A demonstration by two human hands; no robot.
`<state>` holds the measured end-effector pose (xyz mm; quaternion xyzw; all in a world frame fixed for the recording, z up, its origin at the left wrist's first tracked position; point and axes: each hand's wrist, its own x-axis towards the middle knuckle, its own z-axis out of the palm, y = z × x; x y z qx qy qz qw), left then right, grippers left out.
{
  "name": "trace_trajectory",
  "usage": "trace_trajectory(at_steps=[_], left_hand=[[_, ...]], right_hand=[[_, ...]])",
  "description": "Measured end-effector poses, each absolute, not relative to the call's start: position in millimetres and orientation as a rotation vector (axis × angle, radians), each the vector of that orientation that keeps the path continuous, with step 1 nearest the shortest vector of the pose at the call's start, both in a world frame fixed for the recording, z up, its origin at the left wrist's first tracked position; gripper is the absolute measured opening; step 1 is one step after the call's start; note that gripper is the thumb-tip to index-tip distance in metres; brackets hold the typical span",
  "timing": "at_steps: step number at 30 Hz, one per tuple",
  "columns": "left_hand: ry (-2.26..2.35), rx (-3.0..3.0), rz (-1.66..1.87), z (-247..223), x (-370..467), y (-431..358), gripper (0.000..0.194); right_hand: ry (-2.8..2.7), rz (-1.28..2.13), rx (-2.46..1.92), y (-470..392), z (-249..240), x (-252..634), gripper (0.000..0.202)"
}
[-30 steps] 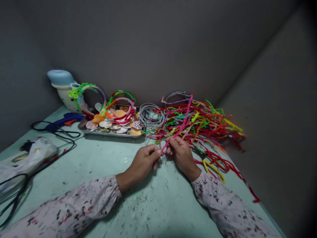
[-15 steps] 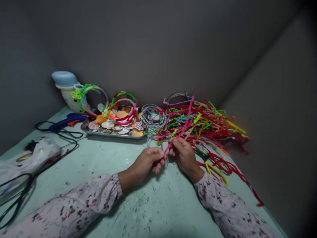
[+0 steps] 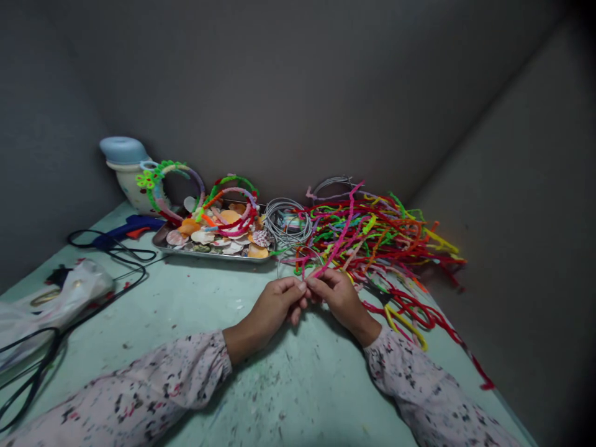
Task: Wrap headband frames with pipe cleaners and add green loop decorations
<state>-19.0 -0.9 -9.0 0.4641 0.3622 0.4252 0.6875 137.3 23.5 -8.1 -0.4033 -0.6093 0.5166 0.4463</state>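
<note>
Between my two hands is a bright pink pipe cleaner (image 3: 343,234), its long free part rising up and to the right. My left hand (image 3: 282,300) pinches it near its lower end, together with a thin wire ring (image 3: 279,264) that stands just beyond the fingers. Close beside it, my right hand (image 3: 339,300) pinches the pink pipe cleaner, thumb and fingertips nearly touching the left ones. The spot where the pipe cleaner meets the wire is mostly hidden by my fingers.
A metal tray (image 3: 214,254) of seashells holds colourful wrapped hoops (image 3: 233,189). Coiled wire (image 3: 288,233) and a heap of pipe cleaners (image 3: 386,233) lie to its right. At left are a blue-lidded bottle (image 3: 133,177), a blue glue gun (image 3: 125,230), a black cord (image 3: 84,320) and a plastic bag (image 3: 88,282).
My right hand has moved down and slightly left along the pink pipe cleaner, closer to my left fingertips. The left hand has barely moved.
</note>
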Motion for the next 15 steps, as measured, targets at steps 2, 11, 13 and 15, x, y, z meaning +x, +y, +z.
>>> trace_trajectory(at_steps=[2, 11, 13, 15], left_hand=[[0.820, 1.036, 0.955, -9.2, -18.9, -0.6, 0.027], [0.877, 1.014, 0.989, -6.2, -16.7, -0.4, 0.021], [0.877, 0.986, 0.994, -6.1, -16.2, -0.3, 0.023], [0.870, 0.971, 0.985, -6.6, -16.2, 0.1, 0.024]], right_hand=[[-1.499, 1.267, -1.001, 24.3, -9.8, 137.3, 0.024], [-1.507, 1.252, -0.971, 25.1, -12.7, 136.5, 0.020], [-1.490, 1.276, -0.964, 25.2, -13.8, 136.4, 0.019], [-1.473, 1.293, -0.955, 25.3, -14.5, 136.1, 0.020]])
